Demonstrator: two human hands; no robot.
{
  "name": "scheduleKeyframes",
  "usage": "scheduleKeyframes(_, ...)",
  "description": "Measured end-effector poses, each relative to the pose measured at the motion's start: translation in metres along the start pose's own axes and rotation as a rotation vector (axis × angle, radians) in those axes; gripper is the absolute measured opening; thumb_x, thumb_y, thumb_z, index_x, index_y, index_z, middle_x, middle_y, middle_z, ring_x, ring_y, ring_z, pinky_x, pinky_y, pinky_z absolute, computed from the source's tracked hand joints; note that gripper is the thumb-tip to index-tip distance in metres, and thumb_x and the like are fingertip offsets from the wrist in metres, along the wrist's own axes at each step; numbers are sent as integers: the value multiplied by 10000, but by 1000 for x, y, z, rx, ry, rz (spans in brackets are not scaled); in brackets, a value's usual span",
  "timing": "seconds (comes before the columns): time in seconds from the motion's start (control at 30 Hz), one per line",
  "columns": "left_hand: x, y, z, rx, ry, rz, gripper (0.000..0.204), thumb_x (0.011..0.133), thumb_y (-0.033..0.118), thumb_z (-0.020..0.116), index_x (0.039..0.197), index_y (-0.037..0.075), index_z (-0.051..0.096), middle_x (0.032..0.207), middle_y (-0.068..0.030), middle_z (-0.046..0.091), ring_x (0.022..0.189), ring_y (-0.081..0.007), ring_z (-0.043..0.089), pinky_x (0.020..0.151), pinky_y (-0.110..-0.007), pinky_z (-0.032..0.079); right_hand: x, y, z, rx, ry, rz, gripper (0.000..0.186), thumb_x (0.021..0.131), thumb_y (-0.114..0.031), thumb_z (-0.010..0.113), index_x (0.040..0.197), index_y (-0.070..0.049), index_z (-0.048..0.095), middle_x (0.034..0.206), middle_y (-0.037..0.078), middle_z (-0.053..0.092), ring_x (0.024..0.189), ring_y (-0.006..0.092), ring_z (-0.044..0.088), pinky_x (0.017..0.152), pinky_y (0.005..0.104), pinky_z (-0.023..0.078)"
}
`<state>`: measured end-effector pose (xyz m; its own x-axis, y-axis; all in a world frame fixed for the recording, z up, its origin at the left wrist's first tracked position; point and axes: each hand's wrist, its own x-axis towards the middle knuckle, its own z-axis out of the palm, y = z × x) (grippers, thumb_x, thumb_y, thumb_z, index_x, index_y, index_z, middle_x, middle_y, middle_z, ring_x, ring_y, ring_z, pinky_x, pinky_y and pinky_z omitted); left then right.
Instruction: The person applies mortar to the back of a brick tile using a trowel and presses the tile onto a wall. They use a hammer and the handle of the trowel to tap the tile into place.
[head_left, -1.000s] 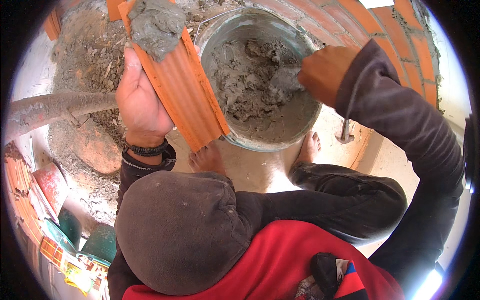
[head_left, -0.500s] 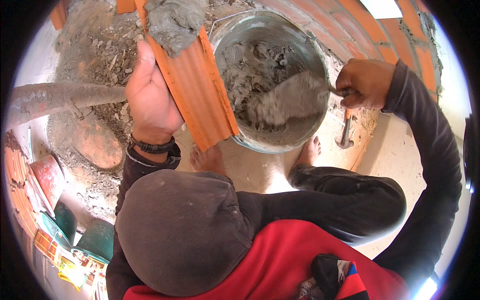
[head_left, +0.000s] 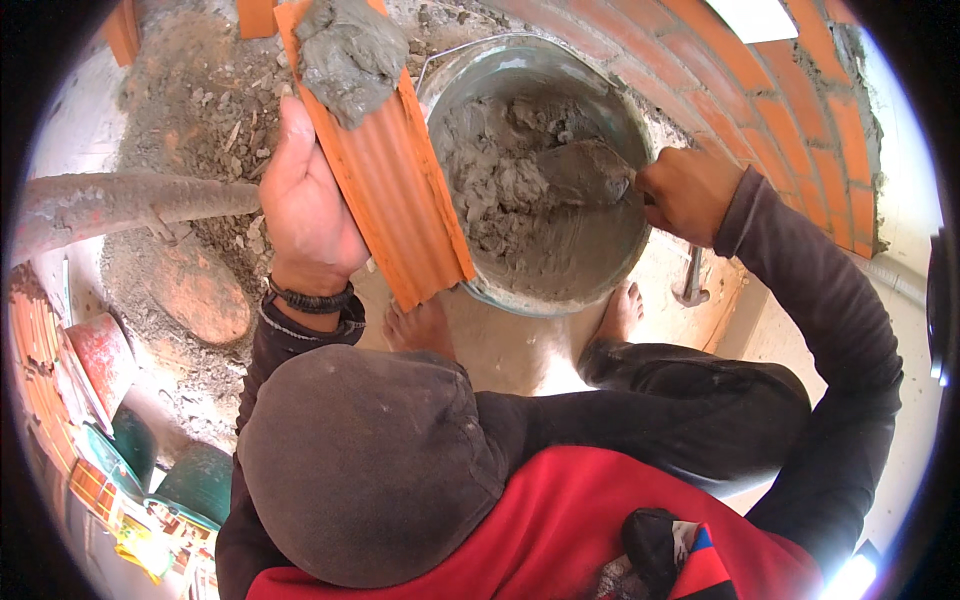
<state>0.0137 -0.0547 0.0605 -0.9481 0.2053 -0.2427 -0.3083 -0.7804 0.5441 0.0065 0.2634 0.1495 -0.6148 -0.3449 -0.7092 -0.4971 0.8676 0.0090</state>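
Mortar (head_left: 350, 62) sat in a grey lump on the upper end of the orange brick (head_left: 390, 205), whose ribbed lower part lay bare. Your left hand (head_left: 312, 208) gripped that brick from its left side, the thumb along the edge and the other fingers hidden behind it. The brick was tilted, its lower end toward you, just left of the bucket (head_left: 603, 112). Your right hand (head_left: 690, 195) was closed around the handle of the trowel (head_left: 590, 172), whose blade reached into the bucket over the wet grey mix (head_left: 495, 190); you could not tell how deep its edge went. Smears coated the bucket's inner wall. A hammer (head_left: 692, 282) lay below your right hand, near your bare right foot (head_left: 622, 308). Beyond the bucket, to the right, stood a brick wall (head_left: 735, 105). To your left, a crusted pole (head_left: 130, 203) crossed above rubble (head_left: 210, 125), and green containers (head_left: 195, 485) stood lower down.
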Motion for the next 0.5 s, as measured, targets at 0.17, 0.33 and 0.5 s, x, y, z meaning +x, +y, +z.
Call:
scheduleKeyframes(0.17, 1, -2, -2, -24, 12, -1, 621, 1072, 458, 225, 1485, 5, 325, 1452, -197, 469, 1251, -357, 533, 1050, -493, 446, 6, 5, 20, 212, 47, -128, 189, 784, -136, 677, 794, 52, 659, 660, 259, 598, 682, 441, 634, 653, 492, 516)
scheduleKeyframes(0.33, 1, -3, 3, 1, 63, 18, 628, 1071, 469, 216, 1470, 2, 345, 1418, -195, 496, 1236, -351, 543, 1043, -488, 450, 0, 10, 26, 284, -18, -152, 204, 782, -140, 679, 799, 61, 646, 654, 274, 574, 674, 441, 622, 650, 494, 494)
scheduleKeyframes(0.5, 1, -2, 1, -10, 30, -7, 620, 1070, 470, 222, 1464, 10, 353, 1398, -194, 509, 1227, -349, 548, 1032, -485, 461, 1, 14, 36, 428, -99, -119, 238, 799, -174, 665, 811, 64, 653, 668, 273, 587, 680, 430, 625, 671, 492, 494)
